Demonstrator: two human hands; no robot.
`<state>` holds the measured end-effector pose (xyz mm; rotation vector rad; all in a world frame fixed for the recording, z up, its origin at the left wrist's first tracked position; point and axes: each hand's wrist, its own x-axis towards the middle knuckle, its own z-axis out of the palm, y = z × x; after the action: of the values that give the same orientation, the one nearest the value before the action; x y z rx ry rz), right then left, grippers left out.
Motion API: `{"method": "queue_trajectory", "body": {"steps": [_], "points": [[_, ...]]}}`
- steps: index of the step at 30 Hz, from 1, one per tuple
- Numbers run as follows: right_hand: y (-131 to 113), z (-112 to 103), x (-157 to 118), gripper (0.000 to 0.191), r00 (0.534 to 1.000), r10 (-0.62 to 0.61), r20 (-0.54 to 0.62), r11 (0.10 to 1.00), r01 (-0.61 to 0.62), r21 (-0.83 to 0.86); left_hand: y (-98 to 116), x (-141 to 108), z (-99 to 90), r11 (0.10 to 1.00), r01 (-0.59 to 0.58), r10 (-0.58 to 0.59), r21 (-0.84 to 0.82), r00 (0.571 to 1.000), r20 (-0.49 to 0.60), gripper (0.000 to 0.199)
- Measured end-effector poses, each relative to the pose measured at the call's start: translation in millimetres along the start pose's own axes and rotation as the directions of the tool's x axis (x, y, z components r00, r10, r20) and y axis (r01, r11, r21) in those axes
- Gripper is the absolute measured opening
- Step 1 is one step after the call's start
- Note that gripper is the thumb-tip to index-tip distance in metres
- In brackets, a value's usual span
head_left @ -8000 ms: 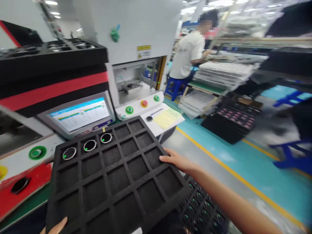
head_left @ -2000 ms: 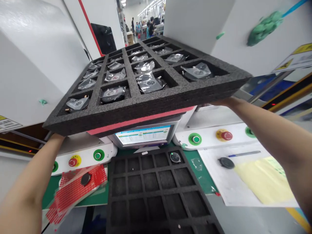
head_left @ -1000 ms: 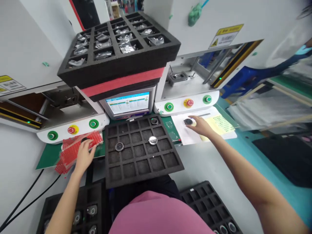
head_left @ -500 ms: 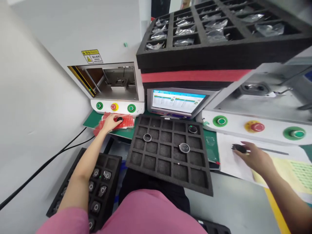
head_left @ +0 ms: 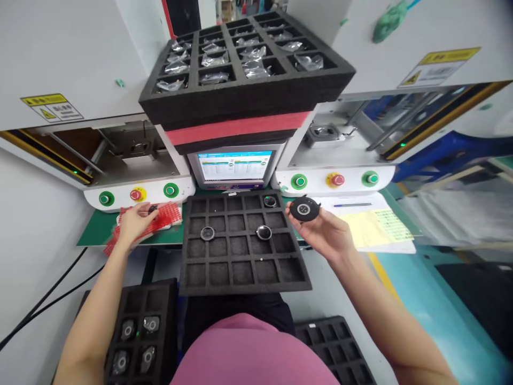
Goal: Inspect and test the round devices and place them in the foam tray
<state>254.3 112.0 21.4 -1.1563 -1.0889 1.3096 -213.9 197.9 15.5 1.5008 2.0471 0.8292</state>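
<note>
My right hand (head_left: 331,230) holds a round black watch body (head_left: 304,209) between thumb and fingers, its sensor side facing up, just right of the foam tray. Over the red sheets (head_left: 166,215) at the left, my left hand (head_left: 135,222) pinches a small dark round piece (head_left: 153,209). Between my hands lies the black foam tray (head_left: 219,271), divided into compartments. Round watch parts sit in it: one at the left (head_left: 207,233), one right of the middle (head_left: 264,232) and one in the upper right corner (head_left: 270,201).
A stack of foam trays (head_left: 248,91) with bagged parts rises above the monitor (head_left: 234,167). Machines with green and red buttons stand on both sides. A pen (head_left: 352,205) and yellow sheet (head_left: 366,229) lie right. Another parts tray (head_left: 164,299) is lower left.
The view has swung to the right. My right hand has lifted the black watch body from over the white paper and brought it nearer the tray. My left hand stays at the red sheets.
</note>
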Motion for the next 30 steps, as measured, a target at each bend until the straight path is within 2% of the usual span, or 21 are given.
{"method": "queue_trajectory", "body": {"steps": [3, 5, 8, 10, 12, 14, 18, 21, 23, 26, 30], "points": [[-2.6, 10.9, -9.5, 0.050, 0.996, 0.054, 0.064, 0.995, -0.059, 0.080, 14.6, -25.2, 6.3, 0.970, 0.072, -0.031, -0.231, 0.984, 0.175, 0.059], [-1.3, 15.4, -14.1, 0.048, 0.992, 0.085, 0.089, 0.988, -0.095, 0.122, 25.5, -46.2, 16.0, 0.930, 0.144, -0.024, -0.339, 0.942, 0.334, 0.069], [3.2, 24.4, -19.4, 0.046, 0.989, 0.116, 0.093, 0.975, -0.131, 0.179, 40.9, -75.7, 37.2, 0.882, 0.239, -0.001, -0.405, 0.863, 0.506, 0.074], [7.4, 32.6, -23.5, 0.047, 0.996, 0.085, 0.023, 0.971, -0.088, 0.220, 47.6, -92.1, 54.1, 0.871, 0.270, 0.000, -0.411, 0.836, 0.549, 0.069], [12.3, 40.7, -29.4, 0.046, 0.996, 0.022, -0.089, 0.968, 0.002, 0.252, 50.6, -106.6, 71.7, 0.881, 0.270, -0.023, -0.389, 0.845, 0.535, 0.058], [17.4, 45.9, -37.2, 0.044, 0.978, -0.041, -0.204, 0.959, 0.096, 0.266, 50.8, -120.9, 88.1, 0.912, 0.242, -0.066, -0.332, 0.883, 0.465, 0.044], [26.1, 43.1, -52.4, 0.041, 0.915, -0.095, -0.393, 0.943, 0.209, 0.259, 50.2, -147.2, 109.9, 0.985, 0.147, -0.127, -0.094, 0.974, 0.185, 0.016], [33.5, 34.2, -56.0, 0.042, 0.862, -0.108, -0.495, 0.945, 0.244, 0.219, 54.1, -157.5, 114.7, 0.984, 0.124, -0.128, 0.127, 0.992, 0.022, 0.012], [40.7, 29.0, -53.3, 0.044, 0.823, -0.124, -0.554, 0.950, 0.260, 0.172, 58.1, -157.4, 115.0, 0.956, 0.139, -0.139, 0.259, 0.990, -0.018, 0.013], [52.9, 25.1, -45.3, 0.050, 0.775, -0.152, -0.613, 0.957, 0.270, 0.103, 62.3, -149.6, 115.5, 0.893, 0.167, -0.174, 0.418, 0.985, -0.022, 0.022], [63.0, 23.9, -37.6, 0.055, 0.762, -0.160, -0.627, 0.966, 0.253, 0.061, 60.2, -135.3, 117.1, 0.817, 0.161, -0.207, 0.553, 0.978, 0.022, 0.035]]}}
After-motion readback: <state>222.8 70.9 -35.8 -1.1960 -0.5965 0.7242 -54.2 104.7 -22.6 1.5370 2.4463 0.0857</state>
